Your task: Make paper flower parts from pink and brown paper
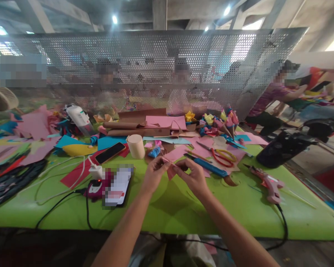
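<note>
One pink paper piece (170, 172) between both hands (155, 172) (193, 174)

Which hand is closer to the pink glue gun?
Right. The right hand is left of the pink glue gun, not touching it; the left hand is farther left.

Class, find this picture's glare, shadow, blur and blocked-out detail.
Head view: a ceiling light glares white; head view: soft shadow darkens the green table below the left hand and right hand; head view: the far-right person looks blurred; head view: pixel blocks cover part of the lit phone.
</note>
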### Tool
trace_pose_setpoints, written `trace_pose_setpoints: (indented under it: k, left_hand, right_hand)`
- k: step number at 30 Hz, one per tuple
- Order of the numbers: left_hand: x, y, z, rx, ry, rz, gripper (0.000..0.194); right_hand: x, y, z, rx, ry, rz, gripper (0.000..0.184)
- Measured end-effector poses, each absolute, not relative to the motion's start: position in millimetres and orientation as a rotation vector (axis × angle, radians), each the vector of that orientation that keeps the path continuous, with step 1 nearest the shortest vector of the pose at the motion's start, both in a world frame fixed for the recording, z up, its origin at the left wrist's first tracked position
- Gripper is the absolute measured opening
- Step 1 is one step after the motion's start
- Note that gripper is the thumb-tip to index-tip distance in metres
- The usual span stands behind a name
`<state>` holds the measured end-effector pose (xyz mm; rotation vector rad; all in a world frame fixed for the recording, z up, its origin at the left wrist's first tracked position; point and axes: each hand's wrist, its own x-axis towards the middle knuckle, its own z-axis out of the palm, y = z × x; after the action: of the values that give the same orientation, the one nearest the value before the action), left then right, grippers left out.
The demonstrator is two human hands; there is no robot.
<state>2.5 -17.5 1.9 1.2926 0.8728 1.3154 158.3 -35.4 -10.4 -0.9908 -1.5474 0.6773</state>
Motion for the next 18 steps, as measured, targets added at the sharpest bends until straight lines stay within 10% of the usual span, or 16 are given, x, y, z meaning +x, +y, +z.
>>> trace_pose_setpoints:
  k: [18]
  left_hand:
    - [4.9, -13.1, -2.7, 1.467, 0.98, 1.141, 0.02]
  right_hand:
    - [158.9, -34.6, -0.7, -1.034, -1.409, 0.741, 0.018]
